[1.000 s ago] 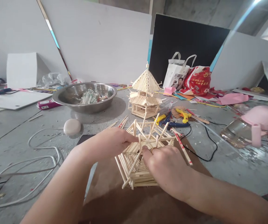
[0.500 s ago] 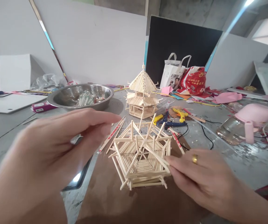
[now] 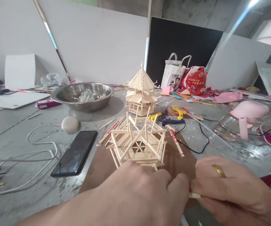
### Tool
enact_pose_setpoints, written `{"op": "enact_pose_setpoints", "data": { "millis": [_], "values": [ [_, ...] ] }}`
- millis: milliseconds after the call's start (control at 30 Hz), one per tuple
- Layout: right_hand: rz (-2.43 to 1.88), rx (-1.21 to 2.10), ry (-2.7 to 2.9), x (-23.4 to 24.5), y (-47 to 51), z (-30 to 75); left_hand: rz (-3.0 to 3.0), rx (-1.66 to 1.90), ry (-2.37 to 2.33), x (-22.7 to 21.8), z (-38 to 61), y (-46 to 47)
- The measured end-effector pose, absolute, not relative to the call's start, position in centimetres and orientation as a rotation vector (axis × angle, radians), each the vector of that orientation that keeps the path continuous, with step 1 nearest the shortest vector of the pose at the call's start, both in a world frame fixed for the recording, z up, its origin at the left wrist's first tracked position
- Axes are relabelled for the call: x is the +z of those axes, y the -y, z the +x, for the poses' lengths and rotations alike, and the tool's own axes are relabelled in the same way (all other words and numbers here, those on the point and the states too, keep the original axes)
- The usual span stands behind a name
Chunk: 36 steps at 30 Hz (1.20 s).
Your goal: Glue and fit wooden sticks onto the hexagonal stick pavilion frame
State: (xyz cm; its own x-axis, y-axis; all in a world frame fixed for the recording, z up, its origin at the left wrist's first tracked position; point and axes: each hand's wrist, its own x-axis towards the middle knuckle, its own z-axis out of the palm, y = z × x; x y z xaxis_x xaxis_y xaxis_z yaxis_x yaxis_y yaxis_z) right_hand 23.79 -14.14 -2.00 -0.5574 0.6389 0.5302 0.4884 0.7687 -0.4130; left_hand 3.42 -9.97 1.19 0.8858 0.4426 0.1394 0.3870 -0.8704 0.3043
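Both of my hands are close together in front of the stick model. My right hand (image 3: 234,188), with a gold ring, is closed and pinches a short pale wooden stick (image 3: 195,195). Beside it, my left hand (image 3: 142,196) is curled closed at the stick's other side; most of its fingers are hidden under its back. Beyond them stands the open, many-sided frame model (image 3: 139,141) of wooden sticks on brown paper (image 3: 97,169), its near edge covered by my left hand. Behind it is a finished-looking stick pavilion (image 3: 141,83) with a pointed, tiered roof.
To the left lie a black phone (image 3: 75,153), a white cable (image 3: 55,147) and a metal basin (image 3: 88,105). Glue guns (image 3: 169,117) with black cords sit behind the model, among loose sticks. At right stand a pink-lidded jug (image 3: 229,131) and bags (image 3: 194,80) farther back.
My right hand has drawn away from the model's right side, down toward me. My left hand has swung right and lower to meet it and closed, uncovering the phone.
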Motion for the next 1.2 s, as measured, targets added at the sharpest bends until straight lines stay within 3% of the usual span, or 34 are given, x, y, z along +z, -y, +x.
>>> {"op": "enact_pose_setpoints", "data": {
  "millis": [133,333,467,667,867,1200],
  "values": [
    [-0.770,0.294,2.157,-3.8,12.4,26.0,2.768,0.247,-0.514,-0.6,3.9,10.9],
    [-1.914,0.026,1.846,-8.2,2.3,30.4,2.778,0.239,-0.360,-8.8,4.6,12.6],
    [-2.071,0.005,1.948,-10.4,-3.9,30.8,2.685,0.221,-0.382,-12.2,5.1,11.7],
    [-2.275,0.068,2.076,-12.0,-8.2,30.4,2.654,0.223,-0.445,-14.1,5.3,10.3],
    [-2.286,0.042,2.122,-12.8,-9.7,31.1,2.687,0.180,-0.540,-13.8,5.2,9.4],
    [-1.952,-0.114,1.869,-13.2,-8.0,33.3,2.653,0.169,-0.575,-12.7,5.1,8.2]
  ]
}}
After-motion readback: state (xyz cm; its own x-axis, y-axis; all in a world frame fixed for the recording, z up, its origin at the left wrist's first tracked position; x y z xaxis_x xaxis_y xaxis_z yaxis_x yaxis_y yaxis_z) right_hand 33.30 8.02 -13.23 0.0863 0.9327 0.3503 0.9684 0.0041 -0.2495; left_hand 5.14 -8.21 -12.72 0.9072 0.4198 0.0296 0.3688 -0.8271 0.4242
